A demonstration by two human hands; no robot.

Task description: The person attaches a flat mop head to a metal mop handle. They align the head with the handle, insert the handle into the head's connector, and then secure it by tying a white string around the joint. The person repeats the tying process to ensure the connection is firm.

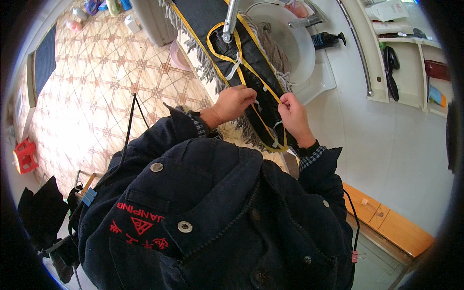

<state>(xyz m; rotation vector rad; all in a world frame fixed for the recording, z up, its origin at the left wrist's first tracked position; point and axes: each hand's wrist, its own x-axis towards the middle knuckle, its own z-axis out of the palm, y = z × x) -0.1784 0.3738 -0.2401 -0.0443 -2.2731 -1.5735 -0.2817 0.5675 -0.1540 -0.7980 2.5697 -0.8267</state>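
A long flat dust mop (191,17) with a black back, yellow edging and a grey string fringe lies across the washbasin counter, slanting from upper left to lower right. Its metal handle (232,19) joins the back near the far end. White ties hang along the split in the back. My left hand (235,101) is closed at the left side of the split, fingertips pinching the cover by a tie. At the opposite side, my right hand (296,118) pinches the yellow edging between thumb and fingers.
A white washbasin (302,53) with a metal tap (309,20) and a black pump bottle (328,39) is beyond the mop. Shelves (411,72) hang at the right. A pink basin (179,55) stands on the tiled floor; a red plastic object (25,155) is far left.
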